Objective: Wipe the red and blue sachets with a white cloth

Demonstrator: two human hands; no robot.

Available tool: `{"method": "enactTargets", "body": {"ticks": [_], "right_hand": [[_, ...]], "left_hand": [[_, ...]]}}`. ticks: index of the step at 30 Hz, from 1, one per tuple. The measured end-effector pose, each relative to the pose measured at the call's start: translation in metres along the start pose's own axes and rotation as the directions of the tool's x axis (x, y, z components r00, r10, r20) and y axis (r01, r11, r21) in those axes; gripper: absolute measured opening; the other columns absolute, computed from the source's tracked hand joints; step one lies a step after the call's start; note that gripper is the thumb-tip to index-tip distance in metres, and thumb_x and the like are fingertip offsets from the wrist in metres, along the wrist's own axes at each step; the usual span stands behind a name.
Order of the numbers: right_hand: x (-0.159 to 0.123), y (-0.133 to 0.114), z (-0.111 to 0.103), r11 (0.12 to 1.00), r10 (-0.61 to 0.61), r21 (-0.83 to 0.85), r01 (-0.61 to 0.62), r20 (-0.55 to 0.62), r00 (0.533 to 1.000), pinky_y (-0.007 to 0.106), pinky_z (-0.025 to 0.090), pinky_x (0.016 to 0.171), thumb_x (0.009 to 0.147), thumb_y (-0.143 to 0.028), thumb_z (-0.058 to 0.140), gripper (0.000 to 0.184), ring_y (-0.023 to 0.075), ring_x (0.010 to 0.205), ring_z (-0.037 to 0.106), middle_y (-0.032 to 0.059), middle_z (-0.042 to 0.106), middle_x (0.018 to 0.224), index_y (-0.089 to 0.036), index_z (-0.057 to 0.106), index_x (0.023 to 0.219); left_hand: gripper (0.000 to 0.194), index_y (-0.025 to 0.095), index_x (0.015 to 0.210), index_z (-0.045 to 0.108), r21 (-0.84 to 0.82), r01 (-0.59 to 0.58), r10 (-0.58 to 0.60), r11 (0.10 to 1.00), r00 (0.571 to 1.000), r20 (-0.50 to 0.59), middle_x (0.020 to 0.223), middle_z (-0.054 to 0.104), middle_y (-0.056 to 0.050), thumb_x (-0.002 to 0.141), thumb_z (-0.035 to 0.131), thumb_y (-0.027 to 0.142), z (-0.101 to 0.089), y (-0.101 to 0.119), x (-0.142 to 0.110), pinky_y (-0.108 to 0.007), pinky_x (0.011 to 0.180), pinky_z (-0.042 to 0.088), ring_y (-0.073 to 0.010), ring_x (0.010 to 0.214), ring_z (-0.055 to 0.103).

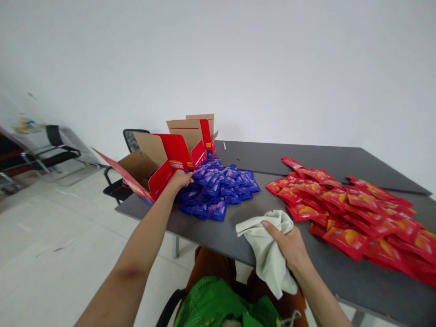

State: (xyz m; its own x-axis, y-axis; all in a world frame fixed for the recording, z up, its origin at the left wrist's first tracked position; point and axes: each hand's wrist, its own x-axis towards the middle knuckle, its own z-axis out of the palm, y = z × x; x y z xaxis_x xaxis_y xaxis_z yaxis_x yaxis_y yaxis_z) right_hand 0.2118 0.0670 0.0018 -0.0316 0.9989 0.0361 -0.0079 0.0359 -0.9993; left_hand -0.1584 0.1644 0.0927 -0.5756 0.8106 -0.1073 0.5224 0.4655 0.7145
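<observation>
My left hand (182, 178) reaches to the left edge of a pile of blue sachets (218, 186). Its fingers are curled closed against the pile, and what they grip cannot be made out. My right hand (288, 240) is closed around a white cloth bag (267, 250), which hangs over the table's front edge with its upper end folded open. Beside my left hand stands an open red carton (161, 179) with its flaps up. A large heap of red sachets (354, 209) lies to the right of the cloth bag.
Another open red carton (204, 131) stands farther back on the dark grey table (293, 152). A black mesh chair (131, 136) is behind the cartons. Another chair (54, 150) stands by the wall at far left. A small white item (225, 146) lies on the table.
</observation>
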Motion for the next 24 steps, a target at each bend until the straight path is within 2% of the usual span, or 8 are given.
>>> {"method": "enactTargets", "body": {"ticks": [4,6,9,12,14,19,21,24], "right_hand": [[-0.003,0.000,-0.001,0.990,0.039,0.132,-0.041,0.017,0.999,0.031,0.051,0.078,0.066,-0.046,0.080,0.047,0.0219,0.085,0.063,0.0097,0.068,0.096,-0.014,0.066,0.097],[-0.004,-0.004,0.001,0.965,0.066,0.253,-0.064,0.003,0.998,0.030,0.051,0.075,0.066,-0.045,0.080,0.046,0.0207,0.082,0.063,0.0079,0.067,0.095,-0.015,0.064,0.098],[-0.003,-0.015,0.005,0.944,-0.033,0.324,0.067,-0.109,0.993,0.029,0.051,0.075,0.070,-0.044,0.077,0.043,0.0183,0.082,0.062,0.0051,0.066,0.095,-0.017,0.061,0.100],[-0.004,-0.025,0.004,0.969,-0.183,0.128,0.213,-0.213,0.960,0.027,0.049,0.075,0.076,-0.043,0.072,0.036,0.0170,0.082,0.061,0.0047,0.065,0.092,-0.015,0.062,0.096],[-0.009,-0.030,0.000,0.973,-0.229,-0.088,0.214,-0.241,0.943,0.026,0.048,0.073,0.077,-0.043,0.070,0.033,0.0168,0.079,0.060,0.0047,0.065,0.089,-0.015,0.064,0.094],[-0.026,-0.040,-0.013,0.832,-0.295,-0.540,0.124,-0.243,0.924,0.028,0.043,0.079,0.073,-0.028,0.070,0.033,0.0195,0.090,0.058,0.0025,0.065,0.099,-0.022,0.066,0.105],[-0.030,-0.040,-0.014,0.777,-0.298,-0.620,0.106,-0.214,0.930,0.028,0.041,0.081,0.072,-0.020,0.068,0.037,0.0199,0.093,0.057,0.0013,0.064,0.102,-0.025,0.064,0.109],[-0.032,-0.030,-0.009,0.724,-0.285,-0.681,0.110,-0.149,0.947,0.030,0.040,0.080,0.071,-0.014,0.062,0.039,0.0206,0.092,0.054,0.0008,0.063,0.101,-0.026,0.063,0.108]], "left_hand": [[0.037,0.017,0.066,0.071,0.122,-0.145,0.161,0.982,0.978,-0.134,0.059,0.062,-0.006,0.084,0.050,0.042,-0.015,0.017,-0.031,-0.028,0.055,0.036,-0.0170,0.056,0.053],[0.043,0.020,0.076,0.074,0.221,-0.259,0.306,0.940,0.926,-0.218,0.066,0.066,-0.006,0.086,0.044,0.050,-0.013,0.040,-0.054,-0.029,0.059,0.038,-0.0202,0.063,0.057],[0.049,0.021,0.078,0.075,0.334,-0.454,0.514,0.826,0.849,-0.118,0.062,0.066,-0.005,0.086,0.039,0.053,0.010,0.084,-0.076,-0.029,0.060,0.039,-0.0210,0.064,0.060],[0.047,0.019,0.079,0.075,0.262,-0.652,0.642,0.712,0.755,0.135,0.058,0.065,-0.004,0.087,0.039,0.049,0.055,0.126,-0.071,-0.027,0.058,0.039,-0.0176,0.058,0.058],[0.043,0.019,0.079,0.075,0.188,-0.720,0.682,0.668,0.693,0.234,0.060,0.067,-0.004,0.086,0.041,0.045,0.093,0.148,-0.057,-0.026,0.058,0.040,-0.0162,0.057,0.058],[0.024,0.016,0.082,0.074,0.176,-0.804,0.764,0.568,0.595,0.249,0.083,0.071,-0.012,0.077,0.053,0.026,0.191,0.188,-0.027,-0.032,0.075,0.045,-0.0260,0.083,0.064],[0.027,0.015,0.095,0.073,0.125,-0.845,0.802,0.519,0.532,0.271,0.096,0.070,-0.015,0.075,0.055,0.020,0.229,0.205,-0.022,-0.037,0.084,0.044,-0.0302,0.096,0.062],[0.028,0.017,0.094,0.074,-0.021,-0.877,0.804,0.480,0.430,0.410,0.101,0.071,-0.011,0.074,0.055,0.017,0.282,0.234,-0.017,-0.032,0.087,0.044,-0.0261,0.098,0.062]]}}
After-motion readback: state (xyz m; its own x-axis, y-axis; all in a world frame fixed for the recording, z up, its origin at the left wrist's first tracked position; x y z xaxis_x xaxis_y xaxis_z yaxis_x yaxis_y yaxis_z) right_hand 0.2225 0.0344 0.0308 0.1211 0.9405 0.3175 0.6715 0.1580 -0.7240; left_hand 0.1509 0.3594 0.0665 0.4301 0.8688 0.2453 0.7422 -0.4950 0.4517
